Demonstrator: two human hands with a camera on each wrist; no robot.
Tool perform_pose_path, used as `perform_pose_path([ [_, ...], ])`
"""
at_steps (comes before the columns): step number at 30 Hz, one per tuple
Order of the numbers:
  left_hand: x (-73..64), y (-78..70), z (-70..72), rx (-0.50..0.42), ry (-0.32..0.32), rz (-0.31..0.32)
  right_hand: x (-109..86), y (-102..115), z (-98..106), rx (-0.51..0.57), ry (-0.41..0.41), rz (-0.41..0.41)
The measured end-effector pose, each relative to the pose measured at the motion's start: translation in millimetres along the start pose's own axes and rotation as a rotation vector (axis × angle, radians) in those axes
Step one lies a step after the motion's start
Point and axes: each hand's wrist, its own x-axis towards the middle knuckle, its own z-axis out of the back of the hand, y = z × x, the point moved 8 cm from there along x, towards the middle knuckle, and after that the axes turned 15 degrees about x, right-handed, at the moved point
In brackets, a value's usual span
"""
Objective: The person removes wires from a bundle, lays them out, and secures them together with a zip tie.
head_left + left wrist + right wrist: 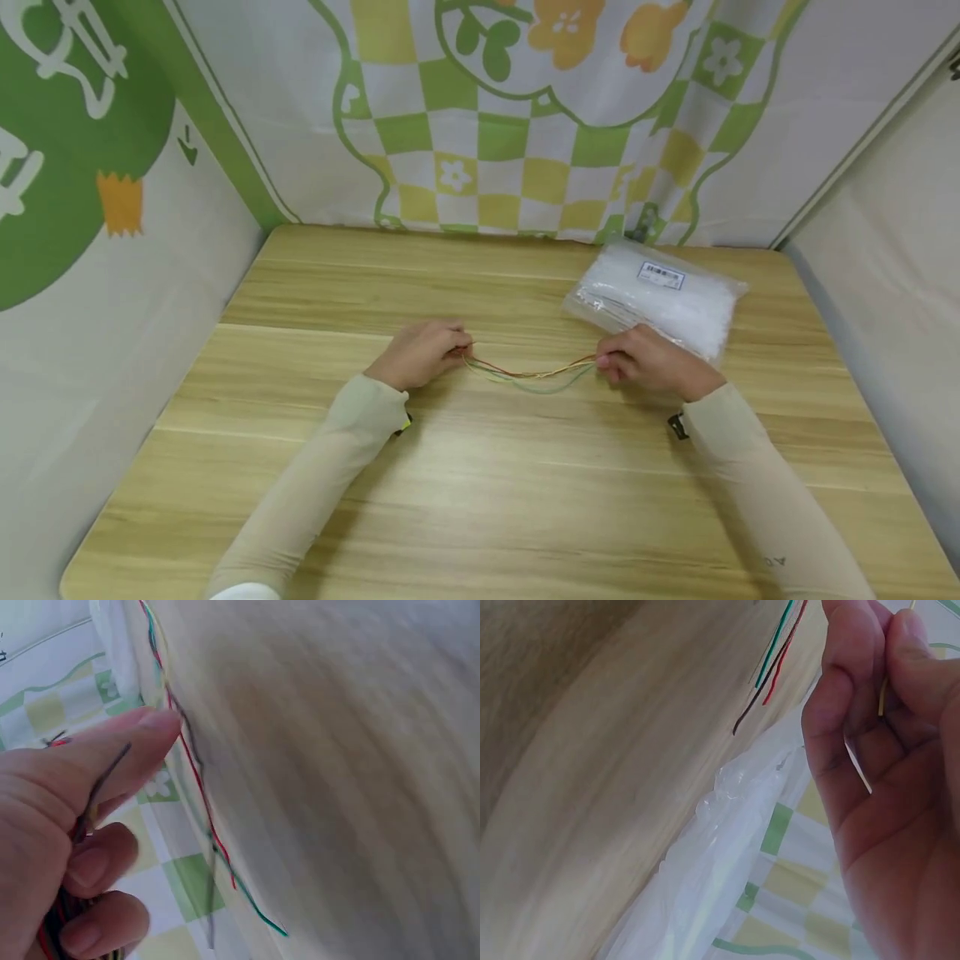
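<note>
Several thin coloured wires [525, 375], red, yellow and green among them, sag between the two hands above the table. My left hand [422, 354] pinches them between thumb and index finger. In the left wrist view, its other fingers curl round a dark bundle of wires [54, 930], and loose red and green ends hang beyond the fingertips. My right hand [648, 360] pinches a yellow wire [883, 697] between thumb and fingers. Beside it in the right wrist view hang the free ends of a green wire [771, 656], a red wire [775, 679] and a dark wire [748, 716].
A clear plastic bag [660, 287] with white contents and a barcode label lies at the back right of the wooden table [487, 500], just behind the right hand. Printed cloth [517, 150] hangs along the table's back edge, with pale walls at both sides.
</note>
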Motion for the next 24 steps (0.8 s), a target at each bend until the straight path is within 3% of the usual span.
perform_pose_path([
  [5, -1.9, 3.3, 1.9, 0.027, -0.014, -0.01, 0.8, -2.1, 1.3, -0.015, -0.008, -0.014],
  [12, -17.7, 5.4, 10.3, -0.027, -0.034, -0.114, 0.5, -8.4, 5.0, -0.027, 0.0, -0.087],
  [19, -27.3, 15.5, 8.5, -0.253, 0.058, -0.065, 0.1, -10.3, 2.7, -0.024, 0.012, -0.088],
  [24, -25.8, 16.5, 10.0, -0.251, 0.064, -0.065, 1.9, -6.6, 0.0, -0.034, 0.015, -0.071],
])
